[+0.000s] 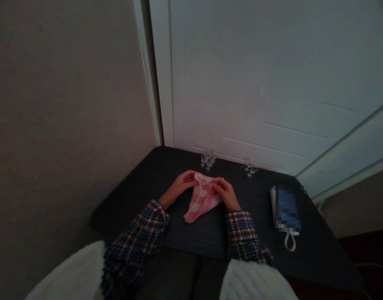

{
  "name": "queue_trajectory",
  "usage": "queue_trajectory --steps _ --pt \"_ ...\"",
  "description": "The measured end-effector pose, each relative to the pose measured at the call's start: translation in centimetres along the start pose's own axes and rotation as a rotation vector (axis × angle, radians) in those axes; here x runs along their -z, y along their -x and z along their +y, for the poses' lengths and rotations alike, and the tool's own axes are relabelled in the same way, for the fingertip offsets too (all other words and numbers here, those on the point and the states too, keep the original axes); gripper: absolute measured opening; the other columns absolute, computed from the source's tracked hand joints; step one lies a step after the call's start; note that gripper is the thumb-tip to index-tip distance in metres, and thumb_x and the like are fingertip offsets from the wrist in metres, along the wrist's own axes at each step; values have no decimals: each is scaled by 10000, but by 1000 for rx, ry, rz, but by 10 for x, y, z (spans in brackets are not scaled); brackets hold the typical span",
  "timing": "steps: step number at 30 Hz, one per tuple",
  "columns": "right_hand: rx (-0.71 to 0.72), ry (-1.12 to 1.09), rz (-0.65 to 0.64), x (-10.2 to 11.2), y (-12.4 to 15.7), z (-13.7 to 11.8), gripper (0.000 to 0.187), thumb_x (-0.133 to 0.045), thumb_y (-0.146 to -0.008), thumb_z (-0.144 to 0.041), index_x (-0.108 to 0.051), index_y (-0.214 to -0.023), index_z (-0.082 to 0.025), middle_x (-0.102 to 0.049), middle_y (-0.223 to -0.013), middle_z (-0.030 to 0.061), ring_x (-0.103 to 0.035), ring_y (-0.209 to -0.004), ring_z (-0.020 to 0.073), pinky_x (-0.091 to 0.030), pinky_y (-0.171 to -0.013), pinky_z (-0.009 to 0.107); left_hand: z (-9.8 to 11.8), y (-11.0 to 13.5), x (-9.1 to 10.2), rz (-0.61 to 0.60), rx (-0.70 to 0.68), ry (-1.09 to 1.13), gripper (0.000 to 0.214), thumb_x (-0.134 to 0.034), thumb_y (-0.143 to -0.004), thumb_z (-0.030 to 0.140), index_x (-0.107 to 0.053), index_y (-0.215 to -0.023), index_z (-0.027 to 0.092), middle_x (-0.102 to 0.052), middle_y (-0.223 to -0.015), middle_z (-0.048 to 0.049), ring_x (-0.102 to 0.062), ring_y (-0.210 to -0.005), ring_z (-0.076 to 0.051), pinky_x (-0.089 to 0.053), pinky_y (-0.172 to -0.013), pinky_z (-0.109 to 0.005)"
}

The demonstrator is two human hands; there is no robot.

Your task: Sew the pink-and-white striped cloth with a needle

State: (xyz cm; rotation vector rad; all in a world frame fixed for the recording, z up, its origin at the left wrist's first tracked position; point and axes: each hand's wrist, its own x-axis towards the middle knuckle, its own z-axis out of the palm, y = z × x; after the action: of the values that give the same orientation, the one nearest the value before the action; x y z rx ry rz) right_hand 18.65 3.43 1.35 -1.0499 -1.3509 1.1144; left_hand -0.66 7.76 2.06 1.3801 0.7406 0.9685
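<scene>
A pink and white checked cloth (201, 202) with pale edging hangs between my hands, its lower corner pointing down to the left over the dark table. My left hand (182, 183) pinches its upper left edge between thumb and fingers. On the other side, my right hand (225, 192) grips the upper right part, fingers bent over the fabric. Between my fingertips, at the cloth's top edge, shows a small see-through piece (204, 182); its exact kind is too small to make out.
Several small see-through plastic pieces (207, 160) stand in a cluster behind the cloth, with a smaller group (249, 169) farther right. A blurred-out phone-like object (287, 208) with a white strap (290, 242) lies at right. The black table (132, 187) meets a white panel (210, 83) behind.
</scene>
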Motion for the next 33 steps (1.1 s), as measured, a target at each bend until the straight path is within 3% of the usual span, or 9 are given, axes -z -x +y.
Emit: queue_trajectory --steps 4,8,17,22,33 --pt "28 50 39 -1 0 -1 248 -488 -807 -383 -609 -928 -204 -593 -842 16 -513 -681 125 -420 -615 234 0 0 0 31 -59 1 317 -669 -637 208 -544 -924 164 -601 -954 -35 -560 -946 -199 -422 -868 -354" --pt "39 77 24 -3 1 -1 319 -590 -740 -371 -581 -1019 -217 -595 -1006 37 -546 -771 144 -440 -662 250 -2 -1 1 31 -103 -17 318 -687 -619 178 -545 -904 160 -583 -924 -26 -558 -926 -184 -423 -864 -343" --pt "140 363 139 -7 5 -5 215 -591 -737 -390 -614 -813 -190 -596 -690 -3 -524 -616 129 -399 -580 234 -1 0 0 0 -98 1 331 -680 -642 180 -552 -947 162 -575 -997 -44 -537 -990 -199 -402 -902 -359" --pt "158 517 140 -7 8 -9 290 -487 -809 -404 -591 -673 -169 -569 -597 -9 -508 -561 116 -363 -541 223 -3 1 -1 -52 -88 -11 335 -679 -647 182 -547 -954 158 -572 -997 -48 -548 -963 -195 -405 -896 -367" --pt "294 578 106 -9 8 -5 232 -570 -773 -367 -570 -914 -183 -594 -797 10 -516 -643 125 -415 -619 242 -10 -3 2 -40 -143 -47 318 -669 -659 169 -529 -944 161 -552 -978 -40 -533 -949 -174 -404 -883 -336"
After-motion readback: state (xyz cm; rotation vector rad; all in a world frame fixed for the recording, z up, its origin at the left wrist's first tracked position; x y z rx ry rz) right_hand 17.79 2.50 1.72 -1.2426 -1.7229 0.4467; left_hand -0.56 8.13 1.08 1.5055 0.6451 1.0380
